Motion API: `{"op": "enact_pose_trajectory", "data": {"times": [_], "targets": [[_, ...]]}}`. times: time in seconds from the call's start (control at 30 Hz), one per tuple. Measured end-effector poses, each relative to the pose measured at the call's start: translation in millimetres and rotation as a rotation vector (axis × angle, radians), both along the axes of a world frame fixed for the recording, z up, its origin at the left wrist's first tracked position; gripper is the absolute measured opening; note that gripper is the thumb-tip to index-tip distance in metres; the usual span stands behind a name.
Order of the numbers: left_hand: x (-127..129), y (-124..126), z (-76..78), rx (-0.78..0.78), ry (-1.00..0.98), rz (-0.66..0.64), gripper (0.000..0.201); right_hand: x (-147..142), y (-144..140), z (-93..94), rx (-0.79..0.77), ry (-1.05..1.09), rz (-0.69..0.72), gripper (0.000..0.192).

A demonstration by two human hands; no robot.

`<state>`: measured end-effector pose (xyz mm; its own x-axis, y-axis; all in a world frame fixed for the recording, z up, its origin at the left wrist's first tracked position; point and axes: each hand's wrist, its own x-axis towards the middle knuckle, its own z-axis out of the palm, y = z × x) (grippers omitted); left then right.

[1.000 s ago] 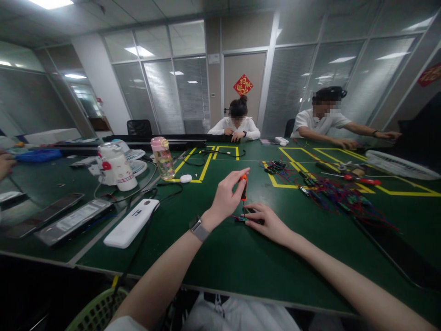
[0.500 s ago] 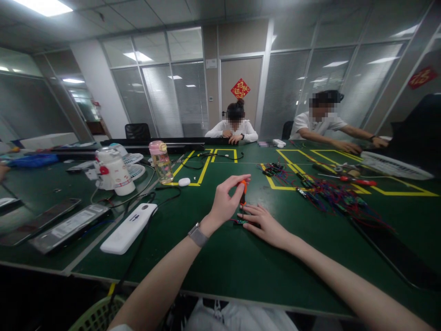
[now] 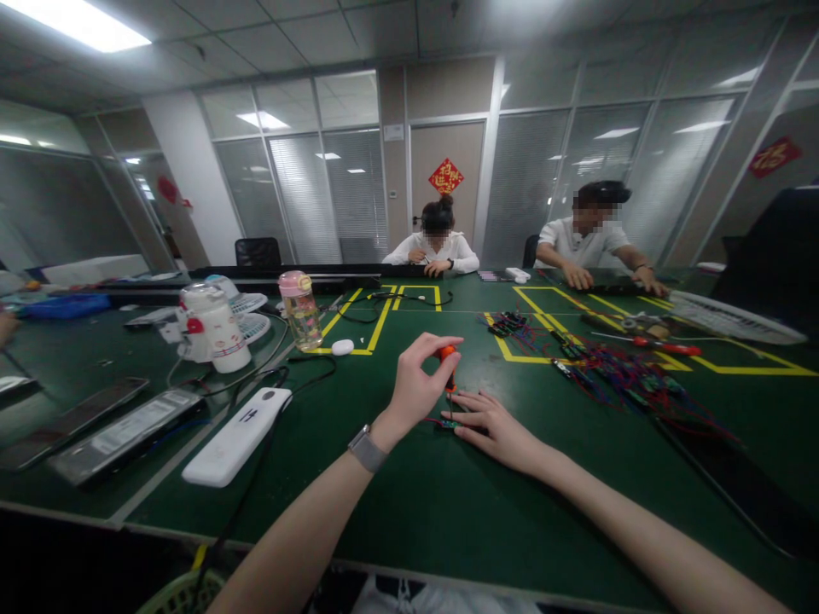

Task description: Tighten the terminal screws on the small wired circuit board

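My left hand (image 3: 419, 375) is closed around the orange-and-black handle of a screwdriver (image 3: 449, 362), held upright with its thin shaft pointing down. Below it, a small green circuit board (image 3: 449, 425) with a red wire lies on the green table. The shaft ends at or just over this board; exact contact is too small to tell. My right hand (image 3: 496, 431) rests palm down, fingers stretched and spread, with fingertips touching the board's right side.
Right of my hands lies a heap of wired circuit boards (image 3: 630, 367), a red-handled screwdriver (image 3: 669, 345) and a dark flat panel (image 3: 723, 486). To the left are a white power bank-like case (image 3: 234, 439), a pink-lidded bottle (image 3: 299, 315) and a white bottle (image 3: 221, 333). Two people sit opposite.
My left hand has shifted its fingers on the screwdriver handle, showing more of its orange top. My right hand stays at the board. The person at right has drawn their hands closer in.
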<state>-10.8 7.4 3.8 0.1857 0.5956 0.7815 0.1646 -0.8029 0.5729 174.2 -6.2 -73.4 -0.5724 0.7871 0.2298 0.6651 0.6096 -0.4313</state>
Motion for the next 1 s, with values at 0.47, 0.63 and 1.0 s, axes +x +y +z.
{"op": "enact_pose_trajectory", "data": {"times": [0.47, 0.63, 1.0], "targets": [[2.2, -4.9, 1.2, 0.058, 0.010, 0.073, 0.018, 0.0, 1.2, -2.2, 0.021, -0.004, -0.016, 0.034], [1.9, -4.7, 3.0, 0.047, 0.037, -0.025, 0.027, -0.5, 1.4, -2.0, 0.014, 0.006, -0.019, 0.032], [3.4, -6.5, 1.6, 0.050, 0.049, -0.007, 0.021, 0.2, 3.5, -2.1, -0.015, 0.015, -0.028, 0.032]]}}
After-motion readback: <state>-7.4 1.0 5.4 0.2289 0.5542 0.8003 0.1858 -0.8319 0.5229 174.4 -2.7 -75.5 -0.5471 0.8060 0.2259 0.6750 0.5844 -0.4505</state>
